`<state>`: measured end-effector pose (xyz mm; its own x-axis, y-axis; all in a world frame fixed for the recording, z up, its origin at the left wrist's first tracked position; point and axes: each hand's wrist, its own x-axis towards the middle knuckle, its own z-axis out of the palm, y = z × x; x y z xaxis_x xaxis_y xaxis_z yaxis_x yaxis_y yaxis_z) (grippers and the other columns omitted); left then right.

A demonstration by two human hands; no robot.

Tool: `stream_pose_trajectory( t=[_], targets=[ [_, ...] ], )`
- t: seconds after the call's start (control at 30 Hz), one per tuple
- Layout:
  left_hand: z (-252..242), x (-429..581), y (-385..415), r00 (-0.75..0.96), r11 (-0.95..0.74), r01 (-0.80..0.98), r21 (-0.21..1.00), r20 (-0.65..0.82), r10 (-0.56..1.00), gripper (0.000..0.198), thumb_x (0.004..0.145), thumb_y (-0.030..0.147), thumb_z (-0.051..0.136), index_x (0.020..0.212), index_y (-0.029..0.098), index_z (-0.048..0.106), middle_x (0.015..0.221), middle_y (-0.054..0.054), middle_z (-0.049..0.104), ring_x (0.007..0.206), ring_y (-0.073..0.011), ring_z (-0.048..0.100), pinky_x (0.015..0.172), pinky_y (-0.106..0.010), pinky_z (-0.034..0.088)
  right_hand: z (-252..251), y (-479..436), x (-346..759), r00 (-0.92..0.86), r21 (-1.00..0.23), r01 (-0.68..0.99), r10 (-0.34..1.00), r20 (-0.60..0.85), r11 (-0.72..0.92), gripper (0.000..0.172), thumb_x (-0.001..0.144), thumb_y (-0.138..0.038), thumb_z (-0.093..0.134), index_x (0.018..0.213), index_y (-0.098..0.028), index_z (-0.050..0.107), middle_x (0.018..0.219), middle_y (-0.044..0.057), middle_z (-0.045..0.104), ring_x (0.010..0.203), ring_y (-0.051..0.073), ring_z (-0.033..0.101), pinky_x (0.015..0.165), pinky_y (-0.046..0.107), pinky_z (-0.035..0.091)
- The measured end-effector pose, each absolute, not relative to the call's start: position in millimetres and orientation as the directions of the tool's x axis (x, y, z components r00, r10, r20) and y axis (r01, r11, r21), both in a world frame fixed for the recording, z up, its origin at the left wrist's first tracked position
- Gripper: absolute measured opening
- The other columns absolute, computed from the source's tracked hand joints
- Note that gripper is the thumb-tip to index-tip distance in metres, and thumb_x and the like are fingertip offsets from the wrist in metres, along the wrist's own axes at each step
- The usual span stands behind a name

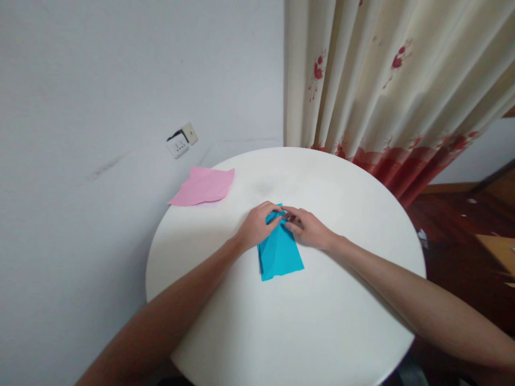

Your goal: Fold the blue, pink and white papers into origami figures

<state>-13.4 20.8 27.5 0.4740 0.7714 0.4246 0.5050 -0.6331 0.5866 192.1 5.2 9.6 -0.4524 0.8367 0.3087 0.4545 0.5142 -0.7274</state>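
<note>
Left hand (pixel 257 226) and right hand (pixel 309 228) press fingertips flat on blue paper's (pixel 279 252) far end (folded), grasping nothing; white table (pixel 322 321).

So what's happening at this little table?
A person is working a blue sheet of paper on a round white table. Both hands press on its far end: the left hand on the left corner, the right hand on the right, fingertips almost meeting where the paper seems folded to a point. The near part of the sheet lies flat. A pink sheet lies untouched at the table's far left edge, by the wall.
</note>
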Motion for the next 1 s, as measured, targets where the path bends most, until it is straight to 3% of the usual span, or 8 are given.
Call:
stream_pose_trajectory(
  t=[0.1, 0.23, 0.4, 0.53, 0.8, 1.0],
  targets=[
    [27.2, -12.4, 19.6, 0.403, -0.562, 0.459, 0.688, 0.403, 0.822, 0.019, 0.093, 0.024, 0.057, 0.111, 0.02, 0.061, 0.106, -0.006, 0.068, 0.102, -0.0201, 0.066, 0.092, -0.034, 0.053, 11.7, 5.0, 191.2, -0.45, -0.737, 0.448, 0.84, 0.303, 0.506, 0.045, 0.094, -0.023, 0.056, 0.139, -0.018, 0.057, 0.108, 0.01, 0.072, 0.091, 0.021, 0.064, 0.085, 0.037, 0.051],
    [23.0, -13.0, 19.9, 0.387, -0.53, 0.404, 0.746, 0.385, 0.838, 0.026, 0.096, 0.014, 0.038, 0.112, 0.02, 0.057, 0.104, -0.007, 0.068, 0.102, -0.0185, 0.066, 0.091, -0.035, 0.055, 13.5, 3.7, 191.3, -0.456, -0.735, 0.443, 0.835, 0.308, 0.513, 0.042, 0.095, -0.022, 0.054, 0.137, -0.02, 0.059, 0.11, 0.009, 0.072, 0.092, 0.021, 0.064, 0.086, 0.037, 0.05],
    [14.1, -15.2, 24.3, 0.346, -0.526, 0.414, 0.743, 0.407, 0.846, 0.043, 0.08, 0.0, 0.038, 0.114, 0.019, 0.056, 0.111, -0.007, 0.065, 0.104, -0.0178, 0.065, 0.086, -0.031, 0.057, 15.9, -0.4, 189.8, -0.47, -0.712, 0.439, 0.816, 0.338, 0.548, 0.037, 0.096, -0.025, 0.055, 0.132, -0.02, 0.063, 0.112, 0.01, 0.072, 0.099, 0.024, 0.064, 0.09, 0.04, 0.05],
    [8.5, -17.7, 29.6, 0.293, -0.511, 0.44, 0.738, 0.42, 0.859, 0.051, 0.075, -0.004, 0.04, 0.117, 0.019, 0.058, 0.116, -0.007, 0.065, 0.107, -0.0177, 0.064, 0.091, -0.032, 0.055, 20.7, -6.0, 185.9, -0.505, -0.692, 0.42, 0.784, 0.36, 0.588, 0.032, 0.099, -0.03, 0.051, 0.125, -0.021, 0.068, 0.114, 0.01, 0.073, 0.101, 0.024, 0.064, 0.094, 0.042, 0.048],
    [4.6, -19.8, 34.1, 0.225, -0.406, 0.419, 0.812, 0.34, 0.913, 0.049, 0.078, -0.003, 0.044, 0.12, 0.019, 0.059, 0.111, -0.008, 0.066, 0.102, -0.0173, 0.066, 0.098, -0.038, 0.053, 21.3, -11.1, 180.9, -0.516, -0.714, 0.414, 0.792, 0.327, 0.565, 0.039, 0.101, -0.034, 0.049, 0.135, -0.02, 0.061, 0.115, 0.01, 0.072, 0.101, 0.024, 0.063, 0.094, 0.042, 0.048],
    [2.9, -19.0, 33.2, 0.234, -0.398, 0.416, 0.817, 0.327, 0.916, 0.049, 0.079, 0.002, 0.047, 0.123, 0.02, 0.058, 0.112, -0.008, 0.066, 0.103, -0.0175, 0.065, 0.091, -0.035, 0.057, 16.7, -10.6, 176.6, -0.556, -0.672, 0.446, 0.771, 0.309, 0.591, 0.041, 0.103, -0.038, 0.046, 0.137, -0.021, 0.059, 0.125, 0.011, 0.069, 0.111, 0.026, 0.06, 0.101, 0.045, 0.045]
  ],
)
